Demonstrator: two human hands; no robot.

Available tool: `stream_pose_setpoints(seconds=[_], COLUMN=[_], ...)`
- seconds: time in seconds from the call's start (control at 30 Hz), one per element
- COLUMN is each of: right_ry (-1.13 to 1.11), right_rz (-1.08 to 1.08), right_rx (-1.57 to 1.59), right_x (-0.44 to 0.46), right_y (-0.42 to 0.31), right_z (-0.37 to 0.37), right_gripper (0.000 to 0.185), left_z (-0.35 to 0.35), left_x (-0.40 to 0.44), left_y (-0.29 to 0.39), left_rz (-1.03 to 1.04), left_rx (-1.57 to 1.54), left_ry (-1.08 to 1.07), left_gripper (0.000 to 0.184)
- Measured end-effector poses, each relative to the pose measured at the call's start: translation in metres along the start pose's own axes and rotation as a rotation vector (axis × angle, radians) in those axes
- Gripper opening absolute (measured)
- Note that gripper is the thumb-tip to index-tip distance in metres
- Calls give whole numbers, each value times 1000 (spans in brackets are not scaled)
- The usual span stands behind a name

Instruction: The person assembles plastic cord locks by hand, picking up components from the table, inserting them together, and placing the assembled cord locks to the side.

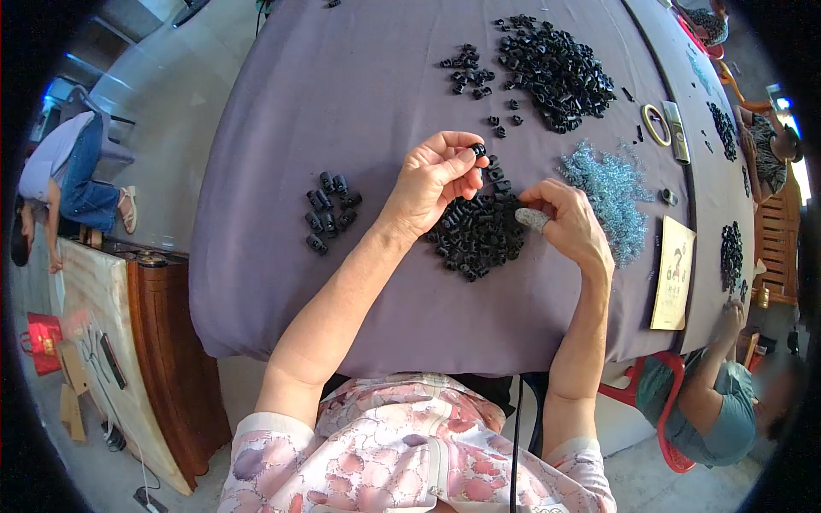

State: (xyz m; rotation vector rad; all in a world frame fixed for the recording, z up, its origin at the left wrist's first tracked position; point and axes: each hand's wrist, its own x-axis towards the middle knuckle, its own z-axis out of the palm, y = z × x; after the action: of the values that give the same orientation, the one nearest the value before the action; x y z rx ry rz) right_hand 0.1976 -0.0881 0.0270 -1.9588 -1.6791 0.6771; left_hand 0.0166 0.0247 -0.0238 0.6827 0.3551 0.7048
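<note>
Between the thumb and fingers of my left hand (440, 175) is a small black part (478, 150), held above the cloth. My right hand (569, 218) is at the right edge of a pile of black parts (475, 239), its fingers bent together; a grey cover wraps one digit. Whether those fingertips hold anything is hidden. Left of my left forearm lies a small group of black cylindrical parts (329, 205). A heap of thin, clear bluish pieces (607, 197) lies just beyond my right hand.
The purple-grey cloth (256, 171) bears a larger black heap (556, 77), a tape roll (657, 125) and a yellow booklet (674, 274). Other people sit along the right side, one in a teal shirt (710, 410). Another person (73, 171) bends over at the left near a wooden cabinet (171, 368).
</note>
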Motion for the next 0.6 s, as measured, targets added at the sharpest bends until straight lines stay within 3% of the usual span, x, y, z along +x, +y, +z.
stream_pose_setpoints(seconds=[0.27, 0.47, 0.6], right_ry=[-66, 291, 227], right_rz=[-28, -143, -63], right_rx=[-4, 468, 685], right_x=[-2, 5, 4], right_y=[-9, 2, -4], right_z=[-1, 11, 14], right_gripper=[15, 14, 16], left_z=[3, 10, 14], left_x=[-1, -3, -5], left_y=[0, 2, -1], left_rz=[16, 19, 13], left_rx=[83, 130, 179], left_ry=[-4, -13, -20], left_gripper=[17, 15, 13])
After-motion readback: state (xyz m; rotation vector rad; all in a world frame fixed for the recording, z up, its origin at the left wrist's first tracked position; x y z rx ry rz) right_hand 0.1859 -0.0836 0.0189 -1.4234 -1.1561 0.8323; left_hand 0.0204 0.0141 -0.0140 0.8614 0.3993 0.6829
